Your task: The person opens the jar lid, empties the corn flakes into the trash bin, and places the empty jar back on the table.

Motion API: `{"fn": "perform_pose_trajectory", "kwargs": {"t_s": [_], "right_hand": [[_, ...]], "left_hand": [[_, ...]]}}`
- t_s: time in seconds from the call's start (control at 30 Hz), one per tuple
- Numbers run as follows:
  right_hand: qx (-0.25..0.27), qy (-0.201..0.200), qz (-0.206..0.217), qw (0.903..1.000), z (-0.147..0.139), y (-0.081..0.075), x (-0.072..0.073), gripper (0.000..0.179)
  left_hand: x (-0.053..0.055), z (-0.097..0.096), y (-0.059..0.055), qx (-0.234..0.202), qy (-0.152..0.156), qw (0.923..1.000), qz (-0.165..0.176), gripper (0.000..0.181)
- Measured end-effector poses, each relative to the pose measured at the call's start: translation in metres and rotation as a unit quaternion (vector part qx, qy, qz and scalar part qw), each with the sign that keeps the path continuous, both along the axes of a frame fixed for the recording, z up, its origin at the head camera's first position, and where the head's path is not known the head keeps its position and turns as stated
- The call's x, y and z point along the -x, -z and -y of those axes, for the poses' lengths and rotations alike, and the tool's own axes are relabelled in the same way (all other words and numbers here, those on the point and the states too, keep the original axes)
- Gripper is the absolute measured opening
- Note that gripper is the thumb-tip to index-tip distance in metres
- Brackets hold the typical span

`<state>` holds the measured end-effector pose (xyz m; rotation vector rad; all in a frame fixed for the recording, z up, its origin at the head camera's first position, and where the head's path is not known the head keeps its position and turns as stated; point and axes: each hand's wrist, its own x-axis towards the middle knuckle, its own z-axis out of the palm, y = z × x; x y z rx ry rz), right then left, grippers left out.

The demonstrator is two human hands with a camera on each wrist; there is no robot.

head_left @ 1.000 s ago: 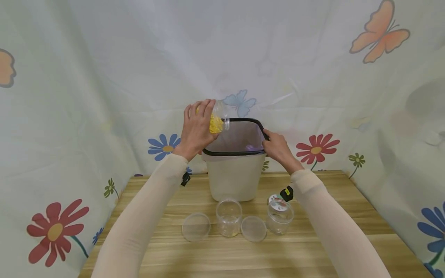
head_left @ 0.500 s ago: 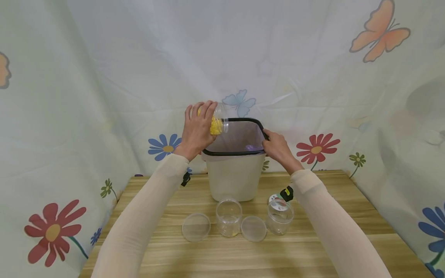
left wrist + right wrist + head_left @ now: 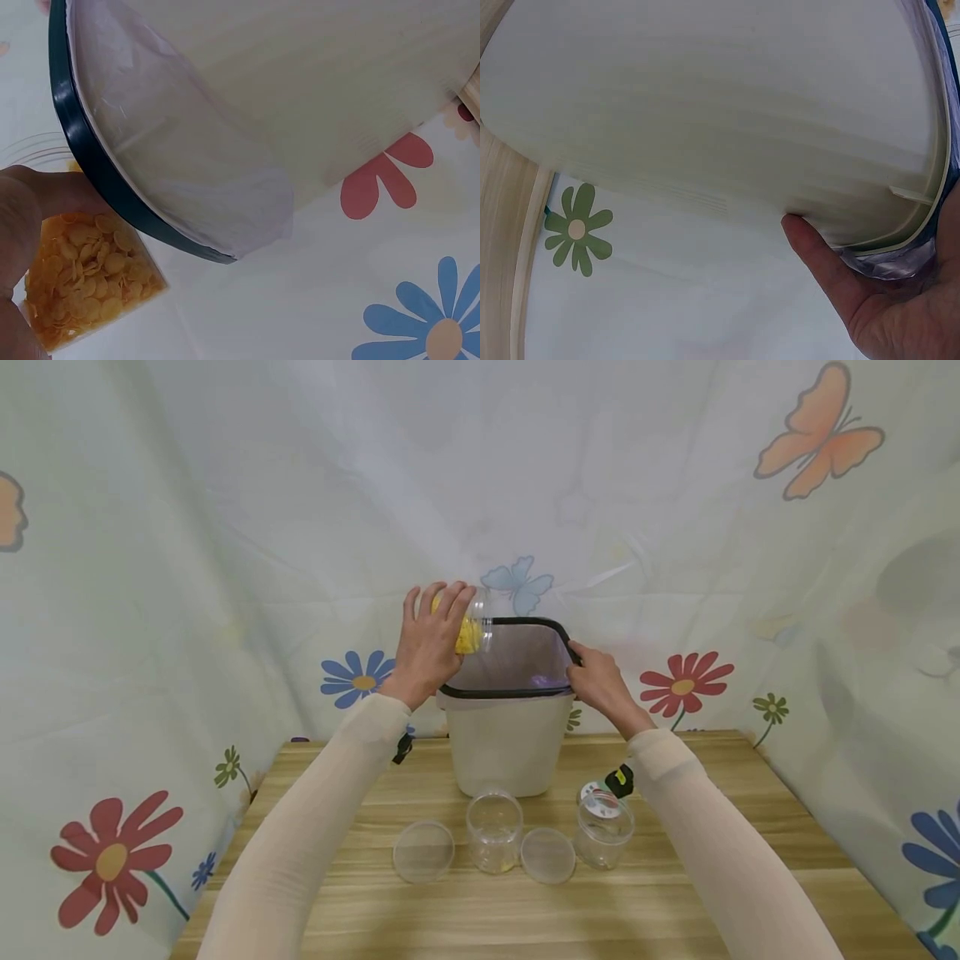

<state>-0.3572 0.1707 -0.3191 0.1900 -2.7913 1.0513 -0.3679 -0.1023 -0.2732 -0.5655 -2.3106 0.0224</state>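
Note:
My left hand (image 3: 427, 647) grips a clear plastic jar (image 3: 483, 610), lying nearly on its side with its mouth toward the right, over the left rim of a cream trash bin (image 3: 510, 743). Yellow flakes (image 3: 97, 259) fill part of the jar, bunched behind my fingers. The bin has a black rim ring and a thin pale liner bag (image 3: 217, 187) folded over its edge. My right hand (image 3: 600, 683) grips the bin's right rim; in the right wrist view its thumb (image 3: 814, 251) presses against the bin's outer wall. The bin's floor is hidden.
Two open clear jars, one in the middle (image 3: 495, 835) and one on the right (image 3: 606, 843), stand before the bin on the wooden table (image 3: 450, 918). Two clear round lids (image 3: 423, 852) lie beside them. A flower-printed curtain (image 3: 360, 527) hangs close behind and at the sides.
My left hand and the jar have shifted slightly right and down over the bin's rim. The right hand keeps its grip in the same place.

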Motion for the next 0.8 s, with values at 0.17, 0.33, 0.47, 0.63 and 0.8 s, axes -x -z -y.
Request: {"fn": "perform_pose_trajectory", "kwargs": {"t_s": [0.17,0.33,0.47,0.63,0.8], "right_hand": [[-0.002,0.003,0.001,1.0,-0.0008,0.0001,0.0004,0.06],[0.001,0.001,-0.003,1.0,-0.0004,-0.0003,-0.0002,0.06],[0.001,0.0,-0.008,1.0,0.0002,-0.0002,0.0,0.06],[0.0,0.002,-0.006,1.0,0.0015,0.0,0.0002,0.06],[0.0,0.001,-0.004,1.0,0.0024,-0.0004,-0.0006,0.06]], "left_hand": [[0.0008,-0.0015,0.0,0.004,0.002,1.0,-0.005,0.091],[0.0024,-0.0017,0.0005,0.018,0.003,0.9998,-0.012,0.093],[0.0035,-0.0016,0.0021,0.039,0.007,0.9989,-0.025,0.09],[0.0039,-0.0014,0.0046,0.052,0.007,0.998,-0.036,0.089],[0.0031,-0.001,0.0052,0.061,0.011,0.9973,-0.038,0.089]]}}
